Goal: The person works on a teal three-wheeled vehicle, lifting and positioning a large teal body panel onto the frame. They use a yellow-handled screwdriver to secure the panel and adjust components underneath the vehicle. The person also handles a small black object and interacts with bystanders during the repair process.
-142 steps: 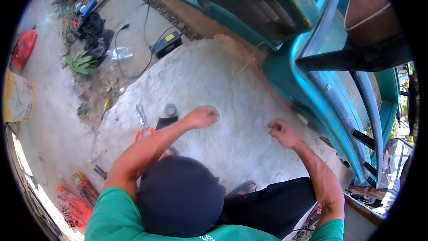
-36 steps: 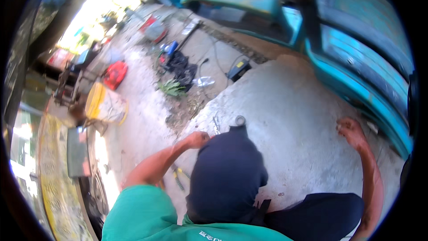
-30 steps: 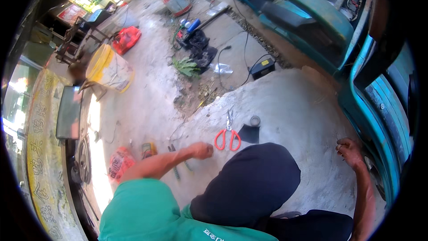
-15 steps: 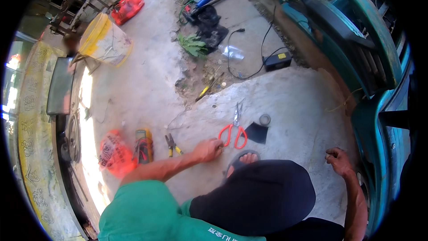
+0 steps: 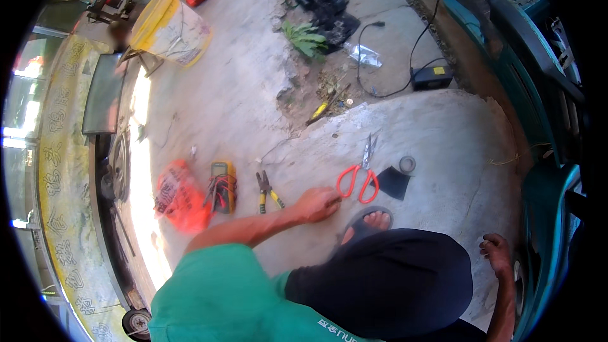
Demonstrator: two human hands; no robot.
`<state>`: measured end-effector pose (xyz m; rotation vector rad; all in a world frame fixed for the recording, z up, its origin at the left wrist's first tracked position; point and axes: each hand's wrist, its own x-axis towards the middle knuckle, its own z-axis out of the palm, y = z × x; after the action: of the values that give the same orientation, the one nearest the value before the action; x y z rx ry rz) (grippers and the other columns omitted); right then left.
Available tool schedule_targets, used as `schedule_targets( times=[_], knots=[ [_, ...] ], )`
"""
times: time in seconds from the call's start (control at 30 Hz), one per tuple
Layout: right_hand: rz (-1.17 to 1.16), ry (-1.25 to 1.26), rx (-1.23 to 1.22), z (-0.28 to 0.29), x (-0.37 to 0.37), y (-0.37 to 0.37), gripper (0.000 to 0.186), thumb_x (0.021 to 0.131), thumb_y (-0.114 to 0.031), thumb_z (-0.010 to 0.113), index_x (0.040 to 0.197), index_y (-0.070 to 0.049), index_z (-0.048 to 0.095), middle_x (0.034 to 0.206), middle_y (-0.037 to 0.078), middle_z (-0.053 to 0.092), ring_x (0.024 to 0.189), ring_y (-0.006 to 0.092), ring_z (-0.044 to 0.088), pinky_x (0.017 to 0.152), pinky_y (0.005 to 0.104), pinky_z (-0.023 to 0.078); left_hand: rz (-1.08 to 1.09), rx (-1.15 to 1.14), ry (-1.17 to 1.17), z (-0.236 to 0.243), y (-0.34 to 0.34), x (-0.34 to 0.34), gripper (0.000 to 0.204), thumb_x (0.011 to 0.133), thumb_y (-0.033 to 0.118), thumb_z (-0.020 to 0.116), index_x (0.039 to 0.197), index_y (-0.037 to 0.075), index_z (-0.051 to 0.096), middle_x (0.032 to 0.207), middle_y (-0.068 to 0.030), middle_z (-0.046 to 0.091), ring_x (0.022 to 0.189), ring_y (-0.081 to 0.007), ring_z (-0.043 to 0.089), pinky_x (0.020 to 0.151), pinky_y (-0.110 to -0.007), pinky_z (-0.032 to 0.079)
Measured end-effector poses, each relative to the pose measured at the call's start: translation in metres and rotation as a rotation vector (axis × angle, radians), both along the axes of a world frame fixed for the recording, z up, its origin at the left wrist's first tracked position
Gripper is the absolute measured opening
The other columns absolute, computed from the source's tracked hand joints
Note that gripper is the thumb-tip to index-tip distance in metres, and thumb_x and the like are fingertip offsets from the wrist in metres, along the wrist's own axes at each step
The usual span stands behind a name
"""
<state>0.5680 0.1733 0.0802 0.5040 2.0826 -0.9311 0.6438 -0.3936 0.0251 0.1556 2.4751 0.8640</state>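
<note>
I have the left hand (image 5: 320, 204) low over the concrete floor (image 5: 437, 133), fingers bent, just beside the red handles of the scissors (image 5: 365, 166); I cannot tell whether the fingertips touch them or pinch anything. Right hand (image 5: 497, 250) well apart, near the teal bodywork (image 5: 544, 228), fingers curled; contents, if any, cannot be told. Scissors lie flat, loops spread, blades slightly parted and pointing away from the person. A black piece (image 5: 391, 183) sits just right of the handles, the grey ring-shaped roll (image 5: 406, 164) at its upper corner. Risks, my judgement: a knuckle catching the near loop could swing the scissors, bringing parted blades across the black piece or nudging the roll. The sandalled foot (image 5: 361, 225) lies close below the handles; a dropped or dragged tool could strike the bare toes. The pliers (image 5: 265, 187) lie near the left forearm (image 5: 253, 227), so a low sweep back could snag them. On the right, a quick lift beside the bodywork might scrape the knuckles.
</note>
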Motion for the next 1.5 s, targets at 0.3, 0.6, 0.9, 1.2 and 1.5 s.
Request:
schedule_targets(
  times=[0.3, 0.6, 0.9, 1.2, 1.5],
  knots=[
    [-0.049, 0.024, -0.022, -0.022, -0.021, -0.012, 0.036, 0.087, -0.017, 0.056, 0.116, 0.002, 0.061, 0.090, 0.009, 0.068, 0.070, 0.0159, 0.062, 0.066, 0.0296, 0.048, 0.364, -0.191, -0.087, 0.021, -0.084, 0.046, 0.020, 0.088, 0.025, 0.057, 0.095, 0.009, 0.066, 0.095, -0.0131, 0.065, 0.092, -0.0346, 0.062, 0.078, -0.044, 0.050],
    [-0.073, 0.010, -0.076, -0.028, -0.026, -0.011, 0.034, 0.087, -0.016, 0.057, 0.116, 0.002, 0.062, 0.089, 0.010, 0.068, 0.071, 0.0160, 0.064, 0.065, 0.0289, 0.049, 0.285, -0.112, -0.031, 0.017, -0.058, 0.004, 0.020, 0.088, 0.023, 0.057, 0.097, 0.008, 0.067, 0.097, -0.0148, 0.065, 0.094, -0.0357, 0.061, 0.080, -0.044, 0.049],
    [-0.155, -0.026, -0.082, -0.045, -0.018, 0.011, 0.033, 0.086, -0.016, 0.060, 0.114, 0.002, 0.063, 0.088, 0.010, 0.069, 0.071, 0.0161, 0.064, 0.063, 0.0286, 0.049, 0.199, -0.006, 0.022, 0.007, -0.008, -0.062, 0.023, 0.088, 0.024, 0.059, 0.104, 0.008, 0.065, 0.096, -0.0145, 0.063, 0.093, -0.0345, 0.061, 0.079, -0.043, 0.049],
    [-0.134, -0.025, -0.044, -0.038, -0.018, 0.007, 0.031, 0.087, -0.016, 0.060, 0.112, 0.003, 0.064, 0.090, 0.010, 0.069, 0.073, 0.0166, 0.064, 0.065, 0.0288, 0.050, -0.029, 0.169, 0.384, -0.021, 0.047, -0.076, 0.024, 0.079, 0.012, 0.068, 0.101, 0.007, 0.063, 0.089, -0.0120, 0.060, 0.084, -0.0329, 0.060, 0.073, -0.042, 0.050],
    [-0.101, -0.026, -0.061, -0.033, -0.024, 0.001, 0.030, 0.089, -0.016, 0.060, 0.111, 0.002, 0.065, 0.090, 0.010, 0.070, 0.074, 0.0175, 0.066, 0.068, 0.0301, 0.051, -0.211, 0.178, 0.493, -0.030, 0.098, -0.099, 0.041, 0.074, 0.009, 0.071, 0.113, 0.007, 0.060, 0.118, -0.0126, 0.055, 0.107, -0.0323, 0.054, 0.087, -0.044, 0.045]
  ],
)
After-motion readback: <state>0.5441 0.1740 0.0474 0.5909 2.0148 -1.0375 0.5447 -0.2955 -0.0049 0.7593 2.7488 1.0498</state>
